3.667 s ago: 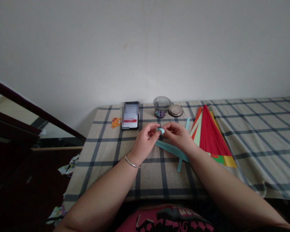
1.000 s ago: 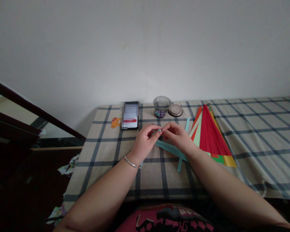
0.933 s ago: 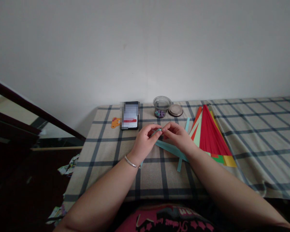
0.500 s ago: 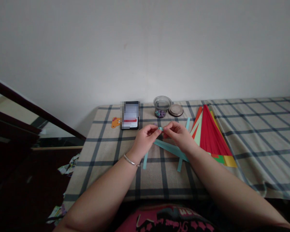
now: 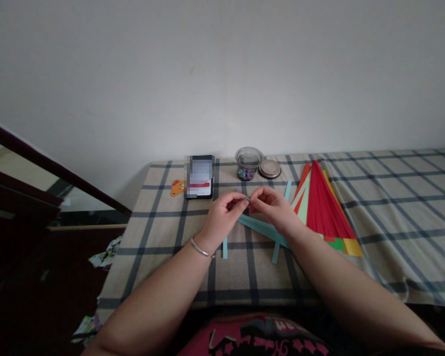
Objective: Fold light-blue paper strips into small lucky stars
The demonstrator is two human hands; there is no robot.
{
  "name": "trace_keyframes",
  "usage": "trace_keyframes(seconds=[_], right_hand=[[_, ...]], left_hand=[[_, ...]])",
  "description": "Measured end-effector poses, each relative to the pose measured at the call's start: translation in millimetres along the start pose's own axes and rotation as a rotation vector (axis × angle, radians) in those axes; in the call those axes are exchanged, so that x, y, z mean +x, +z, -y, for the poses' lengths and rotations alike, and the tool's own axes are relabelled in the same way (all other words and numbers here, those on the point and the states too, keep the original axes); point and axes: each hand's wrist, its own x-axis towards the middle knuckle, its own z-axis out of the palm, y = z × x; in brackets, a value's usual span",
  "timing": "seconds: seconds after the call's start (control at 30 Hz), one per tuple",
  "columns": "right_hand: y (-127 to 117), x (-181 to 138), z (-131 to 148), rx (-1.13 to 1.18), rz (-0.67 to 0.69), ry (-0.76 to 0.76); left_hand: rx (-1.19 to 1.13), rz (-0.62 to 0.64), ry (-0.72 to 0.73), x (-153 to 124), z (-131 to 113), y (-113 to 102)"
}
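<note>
Over checked cloth [image 5: 241,279], left hand [image 5: 222,213] and right hand [image 5: 276,210] apparently pinch a strip [image 5: 247,199].

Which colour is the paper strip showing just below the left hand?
Light blue; the strip shows in the head view.

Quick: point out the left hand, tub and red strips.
Left hand [image 5: 222,213], head view: back of the hand.
Tub [image 5: 248,159], head view: clear wall above its contents.
Red strips [image 5: 324,210], head view: middle of the fan.
</note>
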Motion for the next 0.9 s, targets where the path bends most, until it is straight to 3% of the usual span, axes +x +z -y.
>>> trace_keyframes(seconds=[0.4,0.63,0.8,0.9], right_hand=[[-1.1,2.2,-2.5,-0.115,-0.126,-0.011],[0.8,-0.1,-1.5,-0.108,-0.106,-0.008],[0.2,-0.3,-4.2,-0.077,-0.074,-0.011],[0.2,-1.2,-6.9,-0.108,-0.051,-0.050]], left_hand=[[0.009,0.008,-0.081,-2.3,-3.5,0.0],[-0.223,0.057,-0.149,-1.2,-6.6,0.2],[-0.202,0.067,-0.106,-1.9,-2.9,-0.1],[-0.141,0.013,-0.039,-2.9,-0.7,0.4]])
